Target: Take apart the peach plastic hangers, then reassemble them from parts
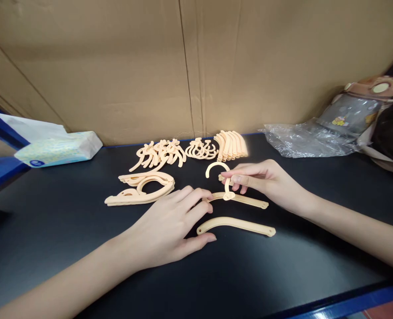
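Observation:
My right hand (258, 179) pinches a curved cream plastic hook (227, 185) between thumb and fingers. Its round base hangs over a curved plastic hanger arm (249, 200) lying on the table; whether the two touch I cannot tell. My left hand (179, 221) is open, palm down, with its fingertips at the left end of that same arm. The left thumb is stretched out just below the end of a second hanger arm (236, 223), which lies nearer to me. Another small cream piece (221, 178) shows partly behind the right fingers.
Folded hangers (145, 188) lie stacked left of my hands. Farther back are piles of branched pieces (159, 153), hooks (201, 149) and hanger arms (231, 145). A tissue pack (60, 148) stands at left. Clear plastic wrap (302, 139) and a bottle (352, 108) are at right, before a cardboard wall (116, 66).

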The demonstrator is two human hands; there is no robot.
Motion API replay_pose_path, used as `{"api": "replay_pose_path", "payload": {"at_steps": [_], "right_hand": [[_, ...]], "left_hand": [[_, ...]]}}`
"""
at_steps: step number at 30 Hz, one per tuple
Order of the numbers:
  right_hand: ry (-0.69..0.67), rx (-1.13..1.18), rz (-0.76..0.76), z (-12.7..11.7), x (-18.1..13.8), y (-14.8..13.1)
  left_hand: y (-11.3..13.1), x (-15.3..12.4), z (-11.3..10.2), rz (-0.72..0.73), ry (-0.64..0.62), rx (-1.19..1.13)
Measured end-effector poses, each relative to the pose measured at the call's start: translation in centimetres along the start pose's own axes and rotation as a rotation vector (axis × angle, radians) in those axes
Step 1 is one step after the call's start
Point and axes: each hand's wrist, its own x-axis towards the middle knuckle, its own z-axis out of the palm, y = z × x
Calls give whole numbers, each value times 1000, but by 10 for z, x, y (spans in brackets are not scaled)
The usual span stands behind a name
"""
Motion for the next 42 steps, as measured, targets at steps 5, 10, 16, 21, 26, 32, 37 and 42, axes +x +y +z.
{"api": "replay_pose_path", "payload": {"at_steps": [5, 10, 16, 21, 26, 32, 37, 42], "right_hand": [[9, -18, 3, 0, 0, 2], [23, -9, 21, 0, 0, 4], [19, -3, 20, -1, 1, 5], [15, -5, 28, -2, 1, 4], [46, 5, 51, -1, 1, 5], [38, 51, 14, 0, -1, 6], [-34, 208, -40, -2, -2, 7], [-44, 261, -13, -1, -3, 3]], "left_hand": [[-1, -1, -1, 33, 25, 60], [-3, 0, -4, -23, 76, -28], [-4, 2, -10, -302, 135, -464], [-7, 3, -12, -461, 149, -712], [-9, 3, -13, -517, 188, -894], [-8, 1, -14, -565, 151, -915], [1, 4, -19, -506, 109, -835], [8, 3, -19, -486, 73, -767]]}}
